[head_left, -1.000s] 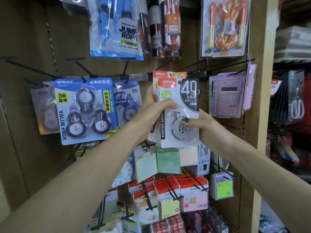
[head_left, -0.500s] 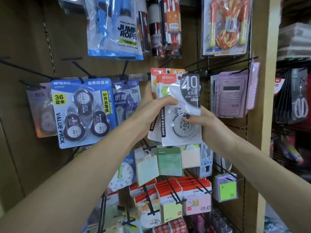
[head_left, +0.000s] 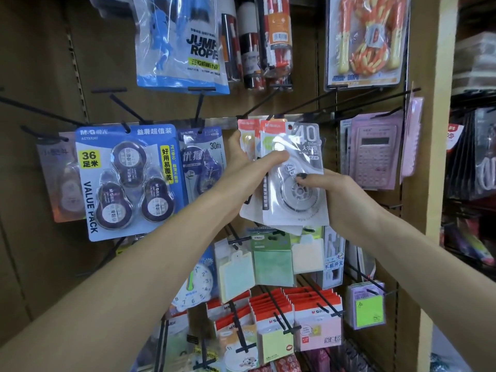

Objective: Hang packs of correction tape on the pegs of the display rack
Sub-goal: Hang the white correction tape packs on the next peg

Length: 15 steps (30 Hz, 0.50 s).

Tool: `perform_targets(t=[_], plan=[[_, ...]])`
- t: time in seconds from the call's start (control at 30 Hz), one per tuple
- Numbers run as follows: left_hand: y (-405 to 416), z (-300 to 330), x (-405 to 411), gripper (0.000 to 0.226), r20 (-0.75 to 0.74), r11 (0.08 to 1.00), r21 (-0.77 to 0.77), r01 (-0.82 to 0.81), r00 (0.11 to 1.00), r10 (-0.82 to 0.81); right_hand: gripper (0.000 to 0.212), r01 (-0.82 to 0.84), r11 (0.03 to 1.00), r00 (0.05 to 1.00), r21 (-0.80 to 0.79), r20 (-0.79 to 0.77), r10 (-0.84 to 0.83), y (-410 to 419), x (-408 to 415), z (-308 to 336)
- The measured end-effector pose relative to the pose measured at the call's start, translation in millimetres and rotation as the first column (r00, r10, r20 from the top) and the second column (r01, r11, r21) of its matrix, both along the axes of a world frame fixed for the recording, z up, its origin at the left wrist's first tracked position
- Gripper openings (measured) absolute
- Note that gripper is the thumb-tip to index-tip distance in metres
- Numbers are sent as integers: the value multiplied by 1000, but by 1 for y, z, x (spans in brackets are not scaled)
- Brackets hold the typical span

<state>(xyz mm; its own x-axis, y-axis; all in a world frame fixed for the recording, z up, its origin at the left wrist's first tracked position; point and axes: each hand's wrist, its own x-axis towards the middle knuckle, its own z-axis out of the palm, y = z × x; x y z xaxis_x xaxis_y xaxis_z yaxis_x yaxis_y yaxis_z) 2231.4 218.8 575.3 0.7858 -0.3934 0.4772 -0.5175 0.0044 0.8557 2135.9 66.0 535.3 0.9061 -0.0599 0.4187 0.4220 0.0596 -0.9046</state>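
Gripping the front correction tape pack from both sides, I hold it up against the display rack: my left hand has its thumb laid across the clear front and its fingers behind the fanned packs behind, and my right hand pinches the lower right side, thumb tip on the grey tape wheel. Compared with a second ago, the pack sits slightly higher and its top has tipped a little more to the right; my grip on it has not changed, and the neighbouring goods hang where they did.

The pack's top edge, with its hang hole, lies just below the metal rail and close to the tip of a bare black peg slanting out above it; whether the hole has met a peg I cannot tell. Its left edge overlaps the packs behind, and just beyond those hangs the 30m tape pack, then the blue value pack. To the right there is a narrow gap of bare board before the pink calculator. Below, the pack's bottom edge nearly touches the sticky note pads. More bare pegs jut out above right, under the orange jump rope pack.
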Motion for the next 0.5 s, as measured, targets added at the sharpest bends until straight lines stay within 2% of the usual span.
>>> perform_targets(t=[0.1, 0.23, 0.3, 0.4, 0.5], plan=[[-2, 1, 8, 94, -78, 999, 48, -7, 997, 11, 33, -77, 997, 995, 6, -66, 78, -4, 7, 9], [-7, 1, 19, 104, -246, 994, 107, 35, 969, -8, 36, -69, 998, 988, 15, -135, 70, -11, 30, 21], [-10, 6, 29, 98, -332, 994, 100, 33, 943, 2, 33, -66, 998, 983, 25, -167, 69, -13, 43, 28], [-16, 15, 42, 76, -396, 995, 94, 13, 918, 26, 28, -30, 999, 978, 9, -207, 32, -18, 63, 39], [-22, 18, 53, 74, -434, 994, 110, -7, 899, 54, 33, -19, 1000, 968, -17, -249, 14, -23, 79, 48]])
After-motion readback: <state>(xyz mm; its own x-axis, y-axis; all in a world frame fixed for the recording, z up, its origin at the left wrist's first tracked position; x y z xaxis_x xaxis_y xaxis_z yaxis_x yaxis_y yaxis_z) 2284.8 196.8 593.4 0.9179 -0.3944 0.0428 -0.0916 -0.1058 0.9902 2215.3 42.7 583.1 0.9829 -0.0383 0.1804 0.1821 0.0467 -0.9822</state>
